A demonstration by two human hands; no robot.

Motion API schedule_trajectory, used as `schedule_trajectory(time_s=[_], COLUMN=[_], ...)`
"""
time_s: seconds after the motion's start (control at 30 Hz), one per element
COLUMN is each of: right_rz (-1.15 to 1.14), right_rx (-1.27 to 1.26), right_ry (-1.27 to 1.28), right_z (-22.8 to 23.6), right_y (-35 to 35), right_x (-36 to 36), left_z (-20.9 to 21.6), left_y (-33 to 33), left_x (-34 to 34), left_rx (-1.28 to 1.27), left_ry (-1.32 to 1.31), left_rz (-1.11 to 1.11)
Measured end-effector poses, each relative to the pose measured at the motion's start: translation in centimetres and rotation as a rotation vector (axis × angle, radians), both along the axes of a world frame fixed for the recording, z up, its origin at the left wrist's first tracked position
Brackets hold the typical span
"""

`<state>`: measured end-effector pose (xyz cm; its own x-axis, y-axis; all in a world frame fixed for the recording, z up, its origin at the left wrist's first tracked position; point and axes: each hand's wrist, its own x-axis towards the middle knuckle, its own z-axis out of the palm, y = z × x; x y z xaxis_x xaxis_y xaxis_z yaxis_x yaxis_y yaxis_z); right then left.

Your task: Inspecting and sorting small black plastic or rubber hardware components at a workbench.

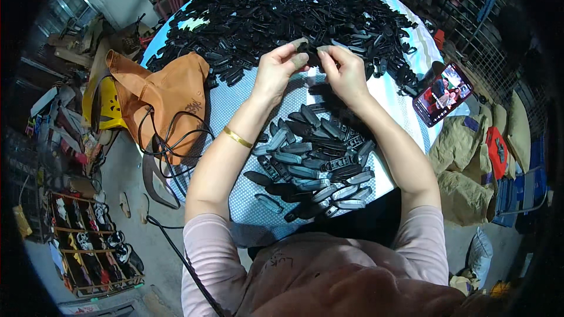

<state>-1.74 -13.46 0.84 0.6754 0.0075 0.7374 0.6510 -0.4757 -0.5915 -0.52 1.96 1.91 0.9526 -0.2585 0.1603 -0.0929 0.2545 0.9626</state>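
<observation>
My left hand (pixel 276 71) and my right hand (pixel 346 75) meet at the near edge of a large heap of black plastic parts (pixel 270 14). Between my pinched fingertips is a small black plastic piece (pixel 314 53), its exact shape hard to make out against the dark heap. Thumb and forefinger of each hand are closed on it. Closer to me, between my forearms, lies a smaller pile of longish black plastic pieces (pixel 317 158) with rounded ends, some turned to show a ribbed, hollow side.
A patterned light cloth (pixel 241 179) covers the round table. An orange bag (pixel 167 85) and a looped black cable (pixel 176 147) lie at its left edge. On the right, a lit phone (pixel 443 94) leans at the rim, beside brown sacks (pixel 464 194). A shoe rack (pixel 94 246) stands lower left.
</observation>
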Motion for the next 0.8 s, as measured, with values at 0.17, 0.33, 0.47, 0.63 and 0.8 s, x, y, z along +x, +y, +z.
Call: schedule_trajectory(time_s=[0.17, 0.33, 0.47, 0.63, 0.8], right_rz=[-0.041, -0.046, 0.083, 0.521, 0.531], right_rx=[-0.057, -0.122, -0.061, 0.134, 0.124], right_ry=[-0.178, -0.205, 0.103, 0.71, 0.561], right_z=[0.1, 0.4, 0.6, 1.3, 0.7], right_y=[0.2, 0.4, 0.3, -0.7, -0.7], right_x=[-0.2, -0.7, -0.6, -0.7, -1.1], left_z=[0.5, 0.4, 1.1, 1.6, 2.5], left_y=[-0.7, -1.4, -0.6, 0.1, 0.2], left_x=[-0.7, -1.3, -1.1, -0.9, -1.8], left_rx=[0.01, 0.035, -0.082, 0.003, 0.098], left_ry=[-0.079, -0.163, -0.068, -0.191, -0.313], left_rz=[0.046, 0.117, 0.068, -0.108, -0.134])
